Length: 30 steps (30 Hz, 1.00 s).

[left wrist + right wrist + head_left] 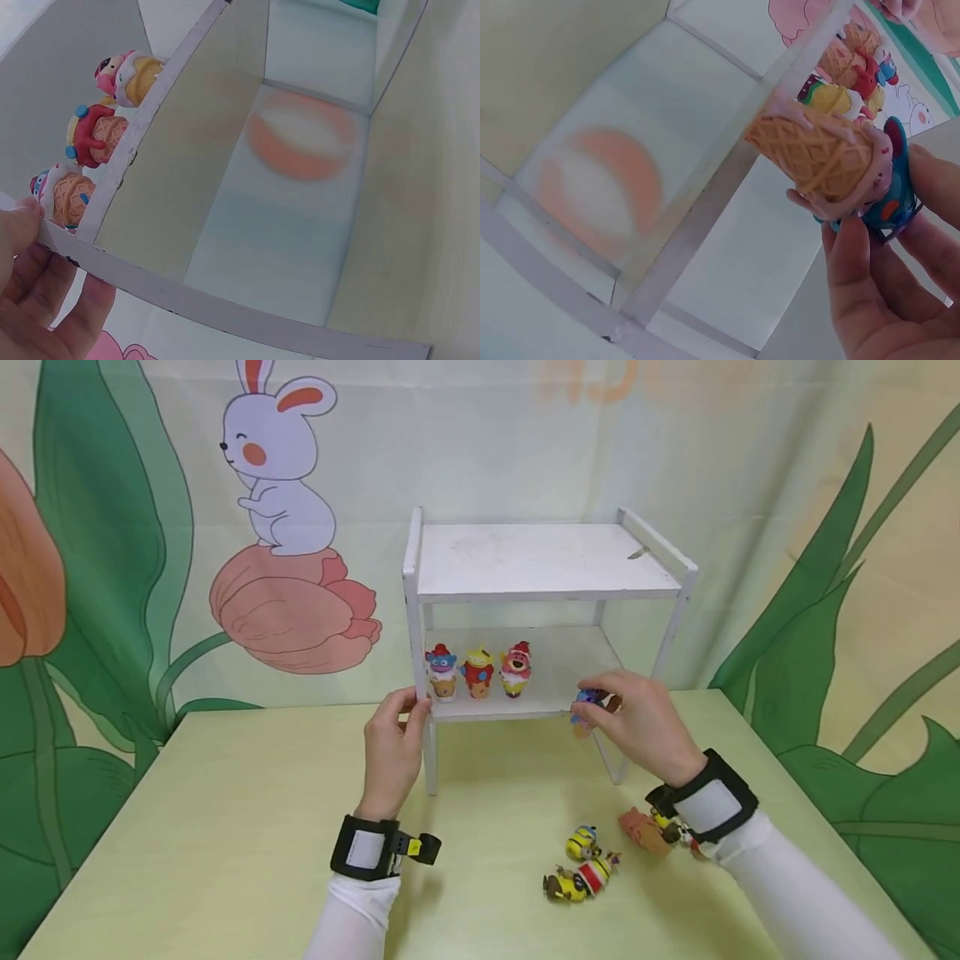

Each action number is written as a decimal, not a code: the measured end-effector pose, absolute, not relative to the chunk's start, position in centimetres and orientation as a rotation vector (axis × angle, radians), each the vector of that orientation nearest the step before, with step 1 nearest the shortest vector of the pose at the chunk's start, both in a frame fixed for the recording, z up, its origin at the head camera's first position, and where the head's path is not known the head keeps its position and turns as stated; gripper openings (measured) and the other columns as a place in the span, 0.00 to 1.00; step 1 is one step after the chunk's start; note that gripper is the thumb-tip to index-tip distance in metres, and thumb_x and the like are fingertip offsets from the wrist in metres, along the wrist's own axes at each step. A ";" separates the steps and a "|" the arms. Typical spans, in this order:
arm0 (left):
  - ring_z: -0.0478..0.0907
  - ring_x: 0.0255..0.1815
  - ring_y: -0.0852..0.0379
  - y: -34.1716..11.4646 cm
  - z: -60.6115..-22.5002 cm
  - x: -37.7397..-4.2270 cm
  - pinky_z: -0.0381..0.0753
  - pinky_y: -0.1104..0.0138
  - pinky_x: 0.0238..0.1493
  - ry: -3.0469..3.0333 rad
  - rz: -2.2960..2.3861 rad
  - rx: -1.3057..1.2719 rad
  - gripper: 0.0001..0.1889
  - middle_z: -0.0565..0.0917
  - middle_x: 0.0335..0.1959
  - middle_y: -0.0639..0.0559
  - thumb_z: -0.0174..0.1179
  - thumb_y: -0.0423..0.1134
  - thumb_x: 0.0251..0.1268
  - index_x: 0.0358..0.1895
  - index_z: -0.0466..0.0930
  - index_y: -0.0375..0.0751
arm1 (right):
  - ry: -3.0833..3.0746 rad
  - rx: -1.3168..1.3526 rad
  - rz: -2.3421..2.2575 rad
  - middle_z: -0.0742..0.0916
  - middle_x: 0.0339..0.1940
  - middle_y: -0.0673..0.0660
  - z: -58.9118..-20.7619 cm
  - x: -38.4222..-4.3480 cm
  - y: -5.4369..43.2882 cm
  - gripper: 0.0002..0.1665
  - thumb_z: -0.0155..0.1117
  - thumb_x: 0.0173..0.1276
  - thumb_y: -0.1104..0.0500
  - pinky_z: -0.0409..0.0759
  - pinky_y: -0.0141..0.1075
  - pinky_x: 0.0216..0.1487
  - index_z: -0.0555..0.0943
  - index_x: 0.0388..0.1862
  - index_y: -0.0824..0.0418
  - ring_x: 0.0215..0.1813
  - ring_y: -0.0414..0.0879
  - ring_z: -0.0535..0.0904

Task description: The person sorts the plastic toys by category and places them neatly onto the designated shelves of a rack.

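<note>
Garden-print cloth [480,452] hangs behind a pale bench [262,793]. Three figurines [477,675] already stand on the lower shelf [572,664]; the right grip [641,722] pinches a blue figurine [821,157] near the shelf's front edge, the left grip [393,747] holds a post [412,618]. Loose figurines [594,875] lie unshelved on the bench.

A pale backdrop [495,460] shows a printed white rabbit [273,443] on a pink flower [292,614], with large green leaves [97,493] at both sides. Before it spreads a yellow-green tabletop [240,827].
</note>
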<state>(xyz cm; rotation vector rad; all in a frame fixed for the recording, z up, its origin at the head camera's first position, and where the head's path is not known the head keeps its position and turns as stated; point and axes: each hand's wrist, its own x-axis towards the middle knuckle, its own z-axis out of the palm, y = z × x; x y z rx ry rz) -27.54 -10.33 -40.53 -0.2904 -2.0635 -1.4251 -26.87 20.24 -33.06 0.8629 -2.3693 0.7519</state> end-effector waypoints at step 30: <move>0.77 0.45 0.54 -10.4 -40.5 -27.5 0.79 0.61 0.39 -2.068 -1.424 -0.288 0.13 0.82 0.45 0.45 0.56 0.38 0.71 0.52 0.80 0.34 | -2.287 0.467 0.886 0.87 0.34 0.60 -32.0 -30.7 14.9 0.14 0.74 0.60 0.57 0.78 0.39 0.29 0.87 0.40 0.67 0.32 0.49 0.81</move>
